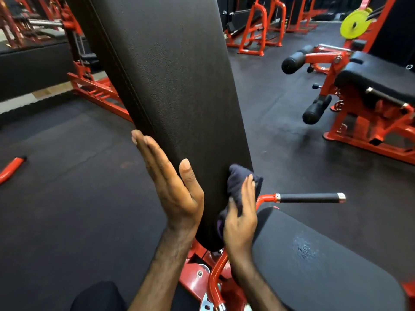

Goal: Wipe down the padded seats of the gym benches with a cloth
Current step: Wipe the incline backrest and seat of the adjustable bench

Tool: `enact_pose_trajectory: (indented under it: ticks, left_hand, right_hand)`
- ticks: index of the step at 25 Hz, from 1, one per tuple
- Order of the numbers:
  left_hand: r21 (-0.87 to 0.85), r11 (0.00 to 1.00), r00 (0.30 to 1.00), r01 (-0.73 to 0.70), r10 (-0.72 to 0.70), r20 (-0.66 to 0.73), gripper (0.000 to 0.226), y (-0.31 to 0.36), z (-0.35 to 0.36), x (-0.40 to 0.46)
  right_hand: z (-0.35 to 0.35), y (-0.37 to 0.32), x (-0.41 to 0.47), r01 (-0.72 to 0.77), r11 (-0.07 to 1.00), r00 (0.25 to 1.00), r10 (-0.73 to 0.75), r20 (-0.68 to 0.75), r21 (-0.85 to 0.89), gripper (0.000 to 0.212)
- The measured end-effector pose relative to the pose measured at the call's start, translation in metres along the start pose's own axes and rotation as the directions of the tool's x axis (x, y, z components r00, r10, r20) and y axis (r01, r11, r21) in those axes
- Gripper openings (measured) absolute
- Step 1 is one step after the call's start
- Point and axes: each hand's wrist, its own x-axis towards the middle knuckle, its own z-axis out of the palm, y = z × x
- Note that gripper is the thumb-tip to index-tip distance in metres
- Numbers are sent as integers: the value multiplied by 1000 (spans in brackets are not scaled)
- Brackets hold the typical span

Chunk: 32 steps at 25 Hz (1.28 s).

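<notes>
Before us the tilted back pad point(179, 86) rises from behind the seat pad point(325, 265), our left hand point(173, 187) on its left edge, our right hand point(241, 212) pressing the cloth point(238, 182) to its lower right, a handle point(310, 197) further right.

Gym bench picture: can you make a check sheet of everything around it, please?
Surface: tall black padded backrest, tilted; black padded seat bears a wet patch.
Job's things: dark navy cloth pressed against the backrest's lower edge.
Clutter: red metal bar lying on the black rubber floor.
Grips: left hand flat against the backrest's side; right hand holds the cloth.
Cables: nothing seen.
Surroundings: red-framed leg machine, yellow-green weight plate.
</notes>
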Motion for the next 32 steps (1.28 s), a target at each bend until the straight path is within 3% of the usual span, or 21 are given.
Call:
enact_pose_trajectory:
  ticks: [3,7,12,17,19,22,24,28,30,32]
  left_hand:
    - [18,1000,1000,1,-1,-5,65,1,0,-1]
    - [48,999,1000,-25,25,-2,63,0,-1,-5]
    - [28,999,1000,-18,18,8,63,2,0,-3]
    - [-23,999,1000,-29,30,11,63,0,-2,-4]
    - [-41,998,999,-38,39,18,62,-2,-2,-2]
    - [-63,997,999,-39,40,20,63,-4,-3,-2]
    - [-60,997,999,-49,50,17,63,-6,-3,-2]
    - [-73,996,999,-49,50,6,63,-6,-3,-2]
    - [-62,997,999,-50,50,9,63,-6,-3,-2]
    - [-64,997,999,-47,49,20,63,-7,-4,-1]
  right_hand:
    - [4,3,27,-49,998,997,47,-63,-31,64]
    - [-6,-4,-40,-28,1000,999,29,37,-12,65]
    - [-6,26,67,-128,991,990,126,-65,-29,64]
    - [-7,17,-26,-89,996,994,87,-60,-30,63]
    - [-9,32,-14,-97,994,991,92,-92,-49,62]
    - [-13,56,47,-309,951,940,305,-155,0,59]
    - [-11,54,35,-403,913,898,407,-166,58,60]
    - [-4,32,-75,-377,926,924,378,-63,25,74]
    - [-6,46,-53,-411,910,905,415,-89,62,66]
    - [-9,61,-2,-505,853,833,521,-185,130,53]
